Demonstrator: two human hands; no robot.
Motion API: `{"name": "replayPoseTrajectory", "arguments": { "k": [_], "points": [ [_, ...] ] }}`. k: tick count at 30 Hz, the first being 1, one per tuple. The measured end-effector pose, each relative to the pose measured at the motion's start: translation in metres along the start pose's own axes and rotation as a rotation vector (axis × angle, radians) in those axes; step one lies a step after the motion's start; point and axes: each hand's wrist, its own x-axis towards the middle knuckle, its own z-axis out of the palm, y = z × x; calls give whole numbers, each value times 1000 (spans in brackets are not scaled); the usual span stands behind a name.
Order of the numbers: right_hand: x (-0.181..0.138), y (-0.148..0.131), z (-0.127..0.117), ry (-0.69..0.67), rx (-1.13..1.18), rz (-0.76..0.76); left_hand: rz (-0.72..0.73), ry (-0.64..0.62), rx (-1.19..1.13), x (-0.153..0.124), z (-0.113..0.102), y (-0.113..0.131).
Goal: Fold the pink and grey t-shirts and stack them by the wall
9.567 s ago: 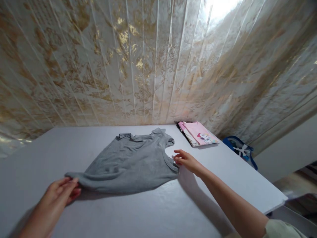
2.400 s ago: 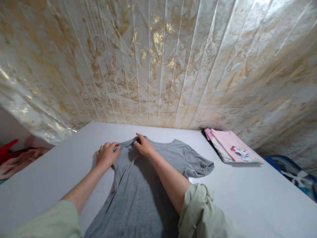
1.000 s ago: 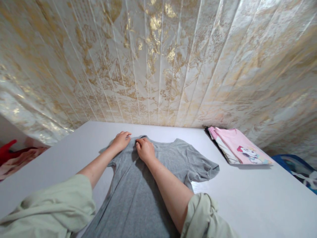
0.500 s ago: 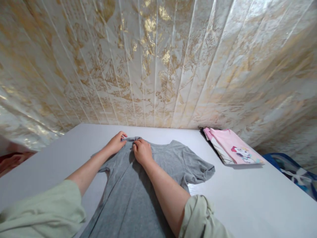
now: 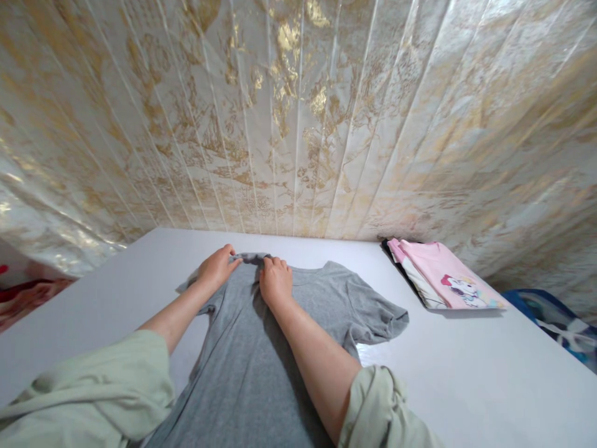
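Observation:
A grey short-sleeved T-shirt lies spread on the white table, its neck end away from me and its lower part running out of view at the bottom. My left hand pinches the shirt's far edge at the left shoulder. Close beside it, my right hand grips the fabric at the neckline, fingers curled over the edge. Between the two hands the edge is slightly raised and bunched. The right sleeve lies flat, while the left one is partly hidden behind my left forearm.
Folded clothes, a pink one with a cartoon dog print on top, lie at the table's back right. Beyond the right edge is a blue-trimmed bag. A gold-patterned curtain hangs behind. Reddish cloth shows at far left.
Both hands have shifted slightly to the right along the shirt's far edge, and the edge between them is drawn out a little straighter. The camera view has moved slightly.

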Motion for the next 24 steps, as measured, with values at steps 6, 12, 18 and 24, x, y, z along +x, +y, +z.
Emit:
{"name": "replayPoseTrajectory", "arguments": {
  "k": [6,12,18,24],
  "points": [
    [-2,0,-10,-7,0,66,-29,-65,-174,7,2,-4],
    [1,-1,-14,13,143,109,-14,-217,-319,14,-6,-10],
    [1,-3,-18,-122,41,167,-43,-225,-283,24,-12,-2],
    [-2,-3,-17,-135,-56,95,-20,-179,-173,37,-4,25]
  ]
}}
